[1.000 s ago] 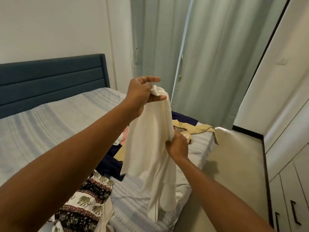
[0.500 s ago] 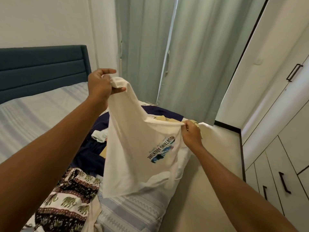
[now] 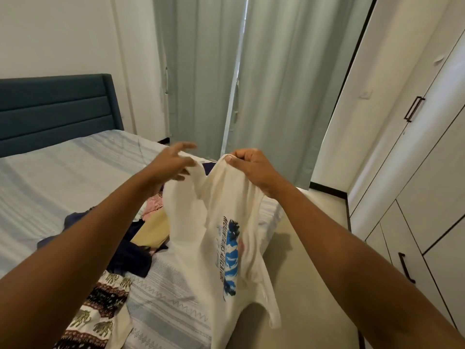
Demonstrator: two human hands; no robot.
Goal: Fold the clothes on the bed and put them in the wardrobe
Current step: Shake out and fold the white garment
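Observation:
I hold a white T-shirt (image 3: 221, 238) with a blue print up in the air over the bed's (image 3: 63, 177) right edge. My right hand (image 3: 251, 167) pinches a bunched top edge of the shirt. My left hand (image 3: 171, 162) is close beside it, blurred, with fingers partly spread and another top edge of the cloth caught between thumb and fingers. The shirt hangs down from both hands, its print running vertically. The white wardrobe (image 3: 427, 192) stands at the right with its doors shut.
A pile of clothes lies on the bed: a navy garment (image 3: 130, 258), a tan one (image 3: 153, 230), a pink one (image 3: 153, 207) and an elephant-print cloth (image 3: 100, 311). Bare floor (image 3: 307, 248) runs between bed and wardrobe. Curtains (image 3: 276, 96) hang behind.
My right hand has risen to the shirt's top edge and my left hand has dropped, so both hands now sit close together. The shirt has turned and hangs lengthwise.

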